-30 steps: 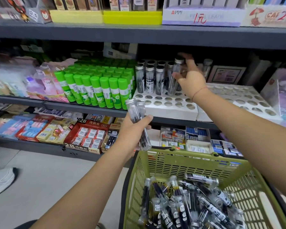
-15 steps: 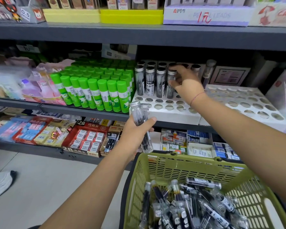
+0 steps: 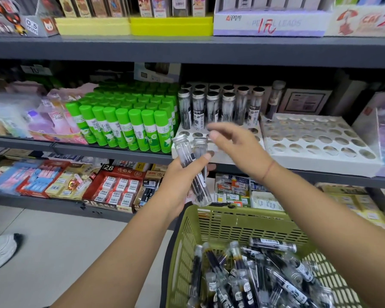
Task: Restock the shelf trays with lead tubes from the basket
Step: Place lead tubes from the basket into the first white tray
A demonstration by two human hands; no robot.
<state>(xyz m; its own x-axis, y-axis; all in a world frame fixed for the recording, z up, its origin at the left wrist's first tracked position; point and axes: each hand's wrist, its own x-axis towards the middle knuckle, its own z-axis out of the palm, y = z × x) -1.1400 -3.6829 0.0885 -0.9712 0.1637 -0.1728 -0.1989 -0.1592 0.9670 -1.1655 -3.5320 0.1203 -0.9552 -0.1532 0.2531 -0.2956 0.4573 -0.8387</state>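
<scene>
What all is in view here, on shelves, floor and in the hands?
trays: two, white, middle shelf.
shelf tubes: about ten, clear, silver caps, upright in one tray.
basket: one, green, bottom right.
basket tubes: many, clear, piled in basket.
glue sticks: many, green, left of trays.
red box: one, lower shelf.
shoe: one, white, floor, left.
held tubes: two, clear, before middle shelf.
left hand: grips held tubes.
right hand: empty, blurred, before the trays.

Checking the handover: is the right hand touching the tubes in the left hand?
Cannot tell. Head view: the right hand is blurred, fingertips beside the caps of the tubes that the left hand grips; neither contact nor gap shows.
</scene>
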